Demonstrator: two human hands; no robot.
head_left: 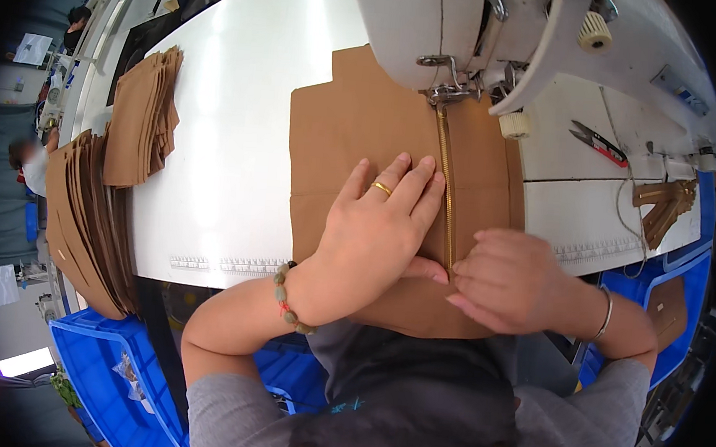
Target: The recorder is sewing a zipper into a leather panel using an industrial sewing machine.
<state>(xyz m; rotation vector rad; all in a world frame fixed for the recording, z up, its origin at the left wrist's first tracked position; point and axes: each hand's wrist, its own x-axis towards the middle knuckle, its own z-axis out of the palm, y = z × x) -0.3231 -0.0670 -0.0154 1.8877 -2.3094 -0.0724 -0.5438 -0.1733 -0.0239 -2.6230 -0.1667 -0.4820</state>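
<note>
A brown fabric panel (pixel 357 123) lies flat on the white sewing table, its near end hanging toward my lap. A gold-toothed zipper (pixel 446 172) runs lengthwise along it, the far end under the presser foot (pixel 450 95) of the sewing machine (pixel 424 27). My left hand (pixel 383 225) rests flat on the panel just left of the zipper, fingers stretched out, thumb toward the zipper's near end. My right hand (pixel 505 281) has its fingers closed at that near end, pinching the zipper there; the fingertips partly hide it.
Stacked brown fabric pieces (pixel 143 118) lie at the table's left, with more (pixel 89 219) draped over the edge. Red-handled thread snips (pixel 599 146) and brown strips (pixel 666 206) are on the right. Blue bins (pixel 115 372) stand below. Two people sit in the far left background.
</note>
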